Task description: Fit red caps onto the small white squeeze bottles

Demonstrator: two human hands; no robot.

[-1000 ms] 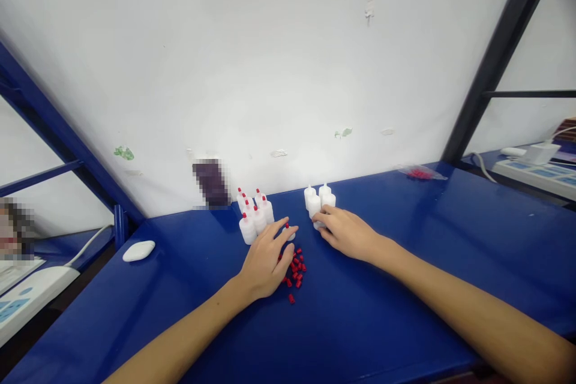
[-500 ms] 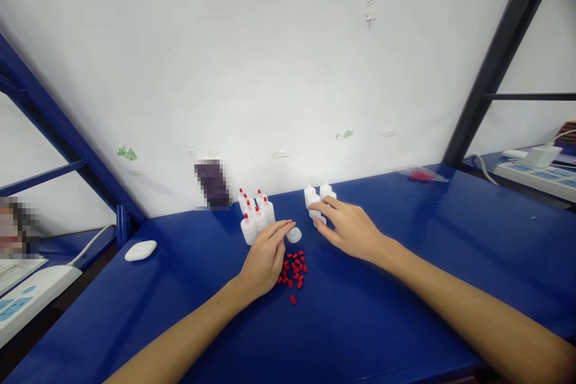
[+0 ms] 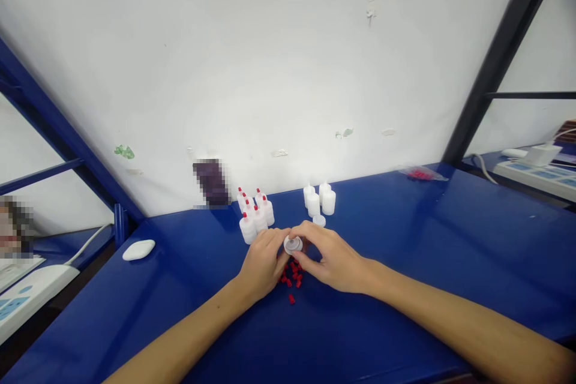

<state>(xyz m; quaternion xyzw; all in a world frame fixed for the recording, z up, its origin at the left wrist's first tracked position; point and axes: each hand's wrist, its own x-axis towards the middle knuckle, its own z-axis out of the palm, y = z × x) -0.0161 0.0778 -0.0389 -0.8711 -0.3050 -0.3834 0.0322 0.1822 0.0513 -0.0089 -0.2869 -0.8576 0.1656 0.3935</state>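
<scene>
Between my two hands is a small white plastic bottle [image 3: 293, 245], its round end facing me and the rest hidden by fingers. My left hand [image 3: 261, 261] is closed around its left side. The fingers and thumb of my right hand [image 3: 330, 255] pinch it from the right. Below them lies a loose pile of small red caps [image 3: 296, 276], partly covered by my hands. Several white bottles with red tips [image 3: 254, 217] stand just beyond my left hand. Beyond my right hand stand several white bottles [image 3: 314, 204] without red tips, with a short white piece [image 3: 319, 221] in front.
A blue table [image 3: 396, 324] meets a white wall. At the left lies a white rounded object [image 3: 138, 249]. A clear bag with red pieces [image 3: 422, 174] is at the back right. Power strips [image 3: 27, 297] and metal frame posts [image 3: 492, 66] stand at the sides.
My right hand has moved left and toward me, from the white bottles at the right to the bottle at my left hand. Its fingers have closed on that bottle.
</scene>
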